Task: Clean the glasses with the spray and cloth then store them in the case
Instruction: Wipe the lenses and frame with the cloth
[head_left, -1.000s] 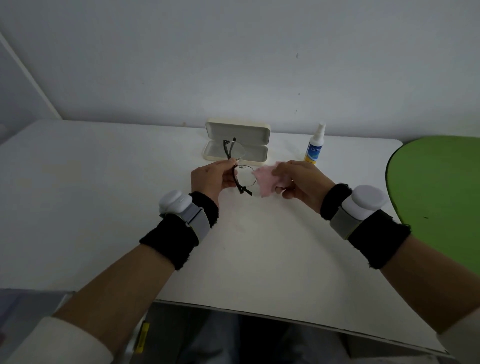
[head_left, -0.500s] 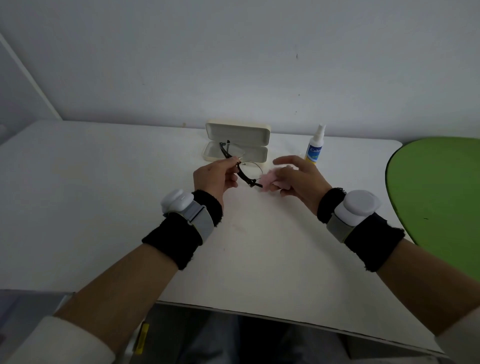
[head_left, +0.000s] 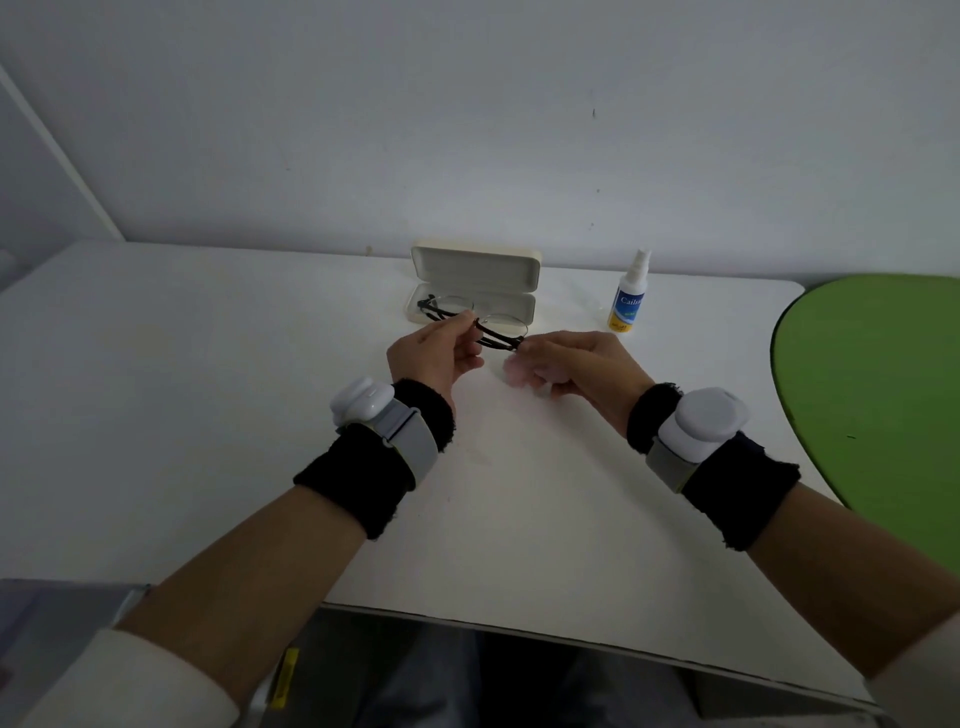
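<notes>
We can barely see the pink cloth (head_left: 513, 371), the right hand (head_left: 582, 364) covers most of it, and the spray bottle (head_left: 627, 304) label's too tiny to read fully.

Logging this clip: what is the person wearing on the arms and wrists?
Each wrist carries a rounded white plastic device, left and right, on a grey fabric strap. Each strap sits over a fuzzy black cloth wristband, left and right. Near the elbows, cream sleeves show, left and right. No gloves or cables are visible.
</notes>
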